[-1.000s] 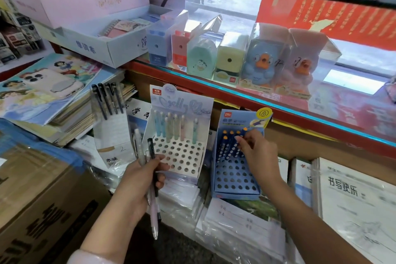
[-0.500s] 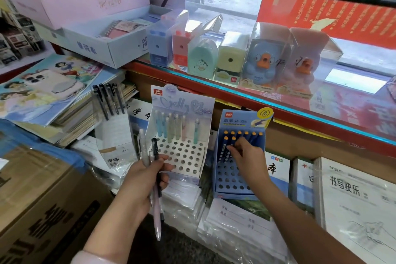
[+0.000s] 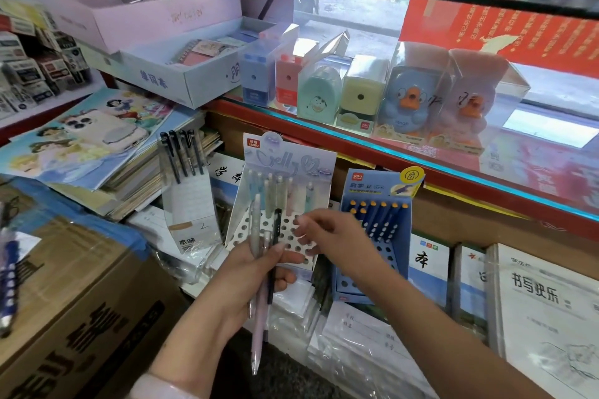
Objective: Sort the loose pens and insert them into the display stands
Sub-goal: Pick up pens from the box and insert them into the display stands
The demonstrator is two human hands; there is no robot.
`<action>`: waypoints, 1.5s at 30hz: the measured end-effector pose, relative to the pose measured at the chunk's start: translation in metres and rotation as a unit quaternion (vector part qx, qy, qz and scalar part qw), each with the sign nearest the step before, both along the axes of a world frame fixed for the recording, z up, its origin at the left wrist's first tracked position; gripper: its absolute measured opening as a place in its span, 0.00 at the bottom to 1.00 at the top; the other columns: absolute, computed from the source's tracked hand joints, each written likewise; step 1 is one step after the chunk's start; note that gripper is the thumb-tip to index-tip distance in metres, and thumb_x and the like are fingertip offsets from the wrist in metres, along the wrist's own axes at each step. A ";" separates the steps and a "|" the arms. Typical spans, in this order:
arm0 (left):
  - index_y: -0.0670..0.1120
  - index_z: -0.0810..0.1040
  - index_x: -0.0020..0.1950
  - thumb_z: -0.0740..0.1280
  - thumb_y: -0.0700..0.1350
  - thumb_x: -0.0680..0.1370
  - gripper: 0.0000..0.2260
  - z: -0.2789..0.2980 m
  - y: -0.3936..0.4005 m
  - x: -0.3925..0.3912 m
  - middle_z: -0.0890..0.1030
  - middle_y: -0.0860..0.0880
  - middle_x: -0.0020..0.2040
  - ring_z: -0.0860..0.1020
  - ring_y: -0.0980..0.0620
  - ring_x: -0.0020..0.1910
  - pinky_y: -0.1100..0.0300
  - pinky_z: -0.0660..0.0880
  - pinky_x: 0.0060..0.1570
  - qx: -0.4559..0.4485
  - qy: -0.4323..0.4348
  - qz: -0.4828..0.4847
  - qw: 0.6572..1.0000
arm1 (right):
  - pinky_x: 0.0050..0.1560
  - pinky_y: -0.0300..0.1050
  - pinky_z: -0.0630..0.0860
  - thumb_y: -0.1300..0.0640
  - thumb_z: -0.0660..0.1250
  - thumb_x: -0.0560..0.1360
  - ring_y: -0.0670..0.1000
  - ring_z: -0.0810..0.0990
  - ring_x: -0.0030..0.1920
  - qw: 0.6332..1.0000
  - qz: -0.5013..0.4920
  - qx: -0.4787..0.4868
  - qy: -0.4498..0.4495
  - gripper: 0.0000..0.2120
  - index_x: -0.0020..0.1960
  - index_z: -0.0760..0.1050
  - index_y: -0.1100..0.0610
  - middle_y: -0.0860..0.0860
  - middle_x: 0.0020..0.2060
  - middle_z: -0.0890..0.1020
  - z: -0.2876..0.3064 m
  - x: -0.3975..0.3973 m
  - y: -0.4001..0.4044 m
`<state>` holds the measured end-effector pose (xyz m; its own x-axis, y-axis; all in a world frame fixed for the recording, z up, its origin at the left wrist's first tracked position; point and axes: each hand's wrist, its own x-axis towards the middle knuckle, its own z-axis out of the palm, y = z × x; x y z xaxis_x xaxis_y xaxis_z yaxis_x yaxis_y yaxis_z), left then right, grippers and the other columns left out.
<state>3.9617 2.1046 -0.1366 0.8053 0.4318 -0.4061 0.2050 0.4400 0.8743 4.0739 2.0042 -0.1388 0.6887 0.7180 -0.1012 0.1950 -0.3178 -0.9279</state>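
- We see the left hand (image 3: 256, 272) gripping a bunch of loose pens (image 3: 261, 285) (a pale pink one, a black one, a clear one), in front of the pastel stand (image 3: 282, 204).
- The right hand (image 3: 337, 236) hovers beside their tops, fingers loosely bent; it seems to hold nothing.
- The blue stand (image 3: 372, 236) sits just right, behind that hand.

left hand (image 3: 256, 272): fingers curled in a grip | right hand (image 3: 337, 236): fingers loosely bent, holding nothing
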 end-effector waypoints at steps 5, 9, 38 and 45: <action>0.38 0.76 0.53 0.61 0.38 0.79 0.07 -0.002 0.002 -0.003 0.84 0.41 0.40 0.79 0.52 0.27 0.64 0.77 0.28 0.005 -0.001 -0.013 1.000 | 0.33 0.27 0.72 0.59 0.65 0.77 0.37 0.77 0.29 0.990 0.024 0.038 0.137 0.07 0.45 0.78 0.63 0.47 0.31 0.79 0.003 -0.015 0.015; 0.38 0.78 0.51 0.61 0.39 0.78 0.08 -0.004 0.003 -0.003 0.84 0.39 0.42 0.82 0.49 0.31 0.61 0.80 0.34 -0.014 -0.007 -0.010 1.000 | 0.38 0.32 0.74 0.57 0.66 0.76 0.41 0.78 0.32 0.987 -0.004 0.039 0.155 0.07 0.42 0.78 0.59 0.47 0.31 0.79 -0.001 -0.016 0.017; 0.47 0.71 0.46 0.57 0.42 0.81 0.06 0.010 0.093 -0.026 0.78 0.47 0.38 0.74 0.57 0.25 0.63 0.71 0.27 0.086 -0.029 0.355 0.930 | 0.47 0.47 0.77 0.57 0.65 0.77 0.50 0.79 0.43 0.968 -0.030 0.107 -0.223 0.07 0.53 0.73 0.59 0.53 0.43 0.81 0.026 0.017 0.211; 0.53 0.73 0.48 0.58 0.48 0.81 0.05 0.018 0.117 -0.029 0.77 0.48 0.35 0.68 0.54 0.26 0.57 0.66 0.28 0.064 -0.049 0.386 0.919 | 0.49 0.52 0.79 0.56 0.63 0.78 0.54 0.80 0.46 0.968 0.008 0.026 -0.251 0.11 0.59 0.71 0.59 0.55 0.47 0.81 -0.001 0.024 0.253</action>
<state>3.9322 2.2215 -0.1185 0.2696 0.9287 -0.2548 -0.2063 0.3141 0.9267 4.0977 2.2573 -0.1396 0.6306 0.7241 0.2795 0.6292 -0.2660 -0.7303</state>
